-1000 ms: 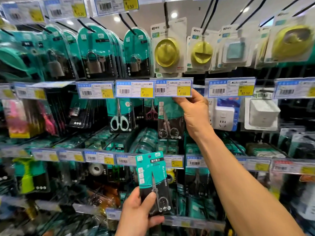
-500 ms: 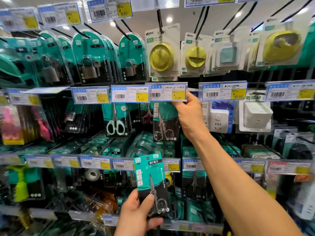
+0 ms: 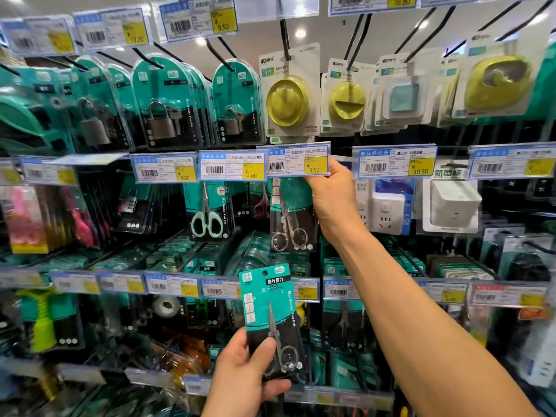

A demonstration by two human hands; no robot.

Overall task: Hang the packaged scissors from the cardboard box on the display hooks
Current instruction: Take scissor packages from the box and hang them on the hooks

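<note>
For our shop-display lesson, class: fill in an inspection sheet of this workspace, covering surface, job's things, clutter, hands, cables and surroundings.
Surface: display hooks with price tags, densely hung with goods.
Job's things: packaged scissors held upright, not yet hung; matching hung pack under the 3.50 tag.
Clutter: padlock packs, yellow lights, socket adapters.
Hands: left hand grips the packaged scissors' lower end; right hand at the 3.50 tag, fingers hidden.
Cables: nothing seen.
Surroundings: ceiling lights above.

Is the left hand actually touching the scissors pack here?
Touching. The head view shows the left hand gripping the lower end of the scissors pack, with the thumb lying across the pack's front and no gap between them.
</note>
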